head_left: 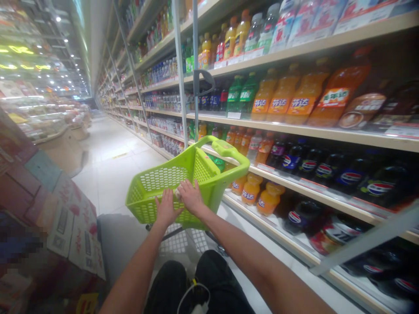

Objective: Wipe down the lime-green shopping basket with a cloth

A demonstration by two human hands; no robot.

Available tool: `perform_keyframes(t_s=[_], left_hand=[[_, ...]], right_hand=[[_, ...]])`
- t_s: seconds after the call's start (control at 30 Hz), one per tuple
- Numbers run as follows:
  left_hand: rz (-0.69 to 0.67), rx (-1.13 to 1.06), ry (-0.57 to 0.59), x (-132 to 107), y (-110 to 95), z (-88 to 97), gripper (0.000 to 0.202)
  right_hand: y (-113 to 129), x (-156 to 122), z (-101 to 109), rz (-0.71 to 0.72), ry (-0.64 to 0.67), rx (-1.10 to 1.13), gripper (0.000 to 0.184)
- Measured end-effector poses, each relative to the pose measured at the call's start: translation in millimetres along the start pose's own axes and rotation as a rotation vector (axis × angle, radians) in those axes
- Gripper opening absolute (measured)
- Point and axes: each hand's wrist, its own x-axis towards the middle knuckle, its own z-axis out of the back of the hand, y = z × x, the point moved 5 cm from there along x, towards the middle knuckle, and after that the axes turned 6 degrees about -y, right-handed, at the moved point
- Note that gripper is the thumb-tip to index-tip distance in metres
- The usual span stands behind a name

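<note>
A lime-green plastic shopping basket [153, 183] stands tilted on a wheeled frame in the aisle in front of me. My left hand [166, 208] rests on the basket's near rim with fingers stretched forward over the edge. My right hand [190, 196] lies beside it on the same rim, fingers curled around a small pale thing I cannot make out. The basket's green handle [229, 150] points toward the shelves. My dark trousers show at the bottom.
Drink shelves [294, 126] run along the right with orange soda bottles [281, 98], dark cola bottles [327, 168] and green bottles. Stacked printed cartons [65, 218] stand at the left. A white tiled aisle floor [111, 161] stretches ahead.
</note>
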Motion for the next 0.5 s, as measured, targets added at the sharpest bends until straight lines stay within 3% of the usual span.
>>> perform_keyframes(t_s=[0.13,0.27,0.4,0.5], left_hand=[[0.002,-0.004,0.001,0.6,-2.5,-1.7,0.073],[0.025,-0.008,0.018,0.2,-7.1,-1.8,0.074],[0.003,0.001,0.024,-1.2,-9.6,-0.8,0.073],[-0.008,0.014,0.021,-2.3,-10.0,-0.5,0.073]], right_hand=[[-12.9,-3.0,9.7,-0.069,-0.059,0.006,0.037],[-7.0,-7.6,0.4,0.010,0.014,0.011,0.041],[-4.9,-7.7,-6.3,0.021,0.042,-0.030,0.034],[-16.6,-7.9,4.2,-0.020,0.001,-0.051,0.030]])
